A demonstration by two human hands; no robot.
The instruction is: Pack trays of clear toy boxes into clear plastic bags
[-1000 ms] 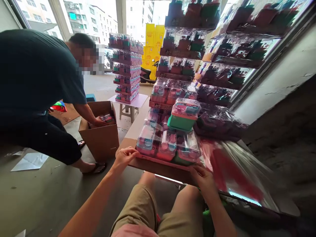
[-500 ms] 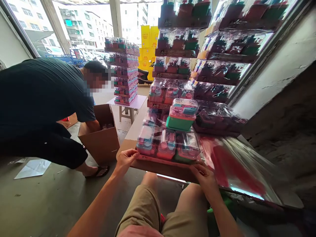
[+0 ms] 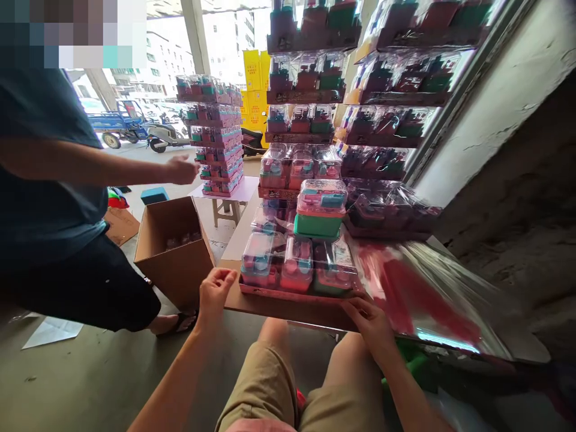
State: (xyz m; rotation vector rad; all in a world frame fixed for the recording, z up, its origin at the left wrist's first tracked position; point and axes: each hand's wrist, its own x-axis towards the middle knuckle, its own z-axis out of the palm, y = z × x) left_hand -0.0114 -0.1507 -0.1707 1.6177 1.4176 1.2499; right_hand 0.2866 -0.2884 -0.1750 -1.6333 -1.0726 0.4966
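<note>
A film-wrapped tray of small clear-lidded boxes point(image 3: 297, 273) lies near the table's front edge. On its back part rests a single box with a green base point(image 3: 318, 225) and a pink and blue upper part. My left hand point(image 3: 213, 297) is just left of the tray's front corner, apart from it, fingers pinched together; whatever they hold, if anything, is too small to make out. At the tray's front right corner my right hand point(image 3: 369, 318) has thumb and fingers closed at the film's edge.
Wrapped trays stand in tall stacks point(image 3: 300, 123) behind. Flat plastic film point(image 3: 418, 294) covers the table's right. A person point(image 3: 49, 180) stands at left by an open carton point(image 3: 175, 264), one arm outstretched. Another stack point(image 3: 218, 141) is on a small table behind.
My left hand has left the tray's corner and moved slightly left. My right hand stays at the right corner. The person has straightened up and drawn the arm out of the carton.
</note>
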